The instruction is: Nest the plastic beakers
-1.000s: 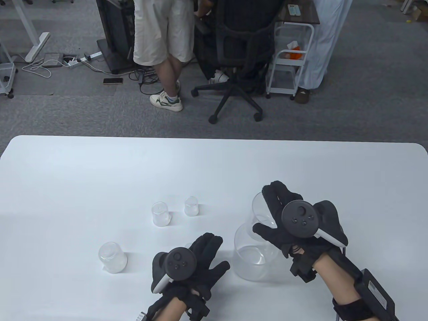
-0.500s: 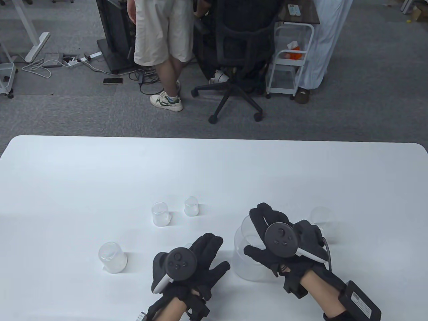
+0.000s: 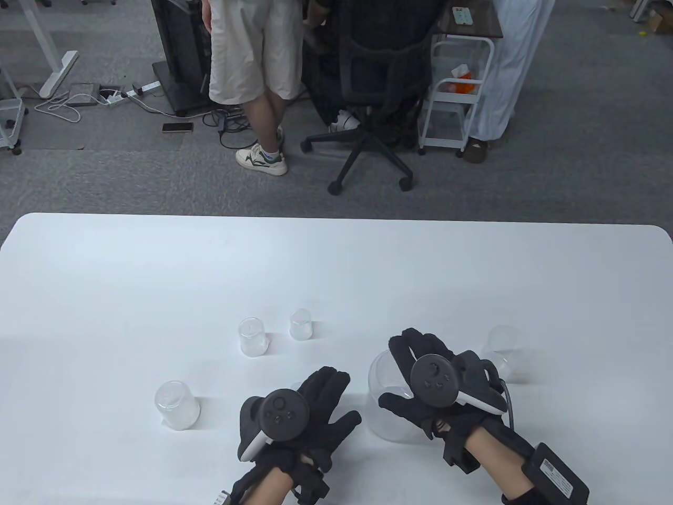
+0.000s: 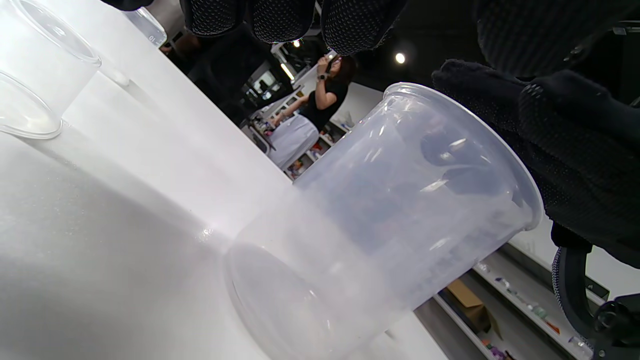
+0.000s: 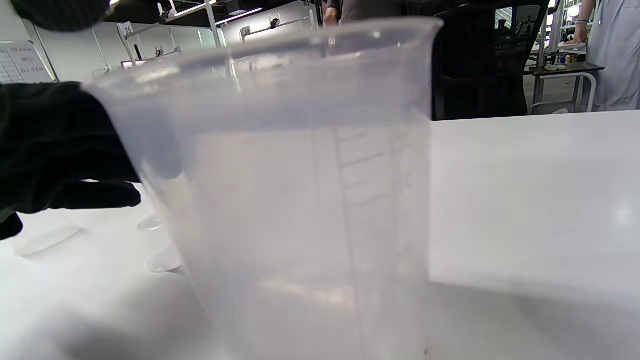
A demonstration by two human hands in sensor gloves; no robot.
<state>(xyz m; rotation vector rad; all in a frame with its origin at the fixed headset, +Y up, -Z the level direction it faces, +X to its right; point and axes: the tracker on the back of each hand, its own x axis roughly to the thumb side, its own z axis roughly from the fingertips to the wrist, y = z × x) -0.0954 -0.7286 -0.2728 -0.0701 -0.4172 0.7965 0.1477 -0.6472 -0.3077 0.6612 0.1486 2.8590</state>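
Nesting in progress: right hand (image 3: 428,386) is gripping the large beaker (image 3: 391,415) at its rim; left hand (image 3: 299,413) is resting spread on the counter (image 3: 336,263); next, the small beakers (image 3: 251,336) need collecting.

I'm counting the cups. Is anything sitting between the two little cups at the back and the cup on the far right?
No. In the table view, only bare white table lies between the two small beakers and the right beaker.

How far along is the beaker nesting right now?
One beaker appears already inside the big beaker, with the right hand at its rim, though the nested walls are hard to separate. The left hand rests on the table. Four upside-down beakers wait.
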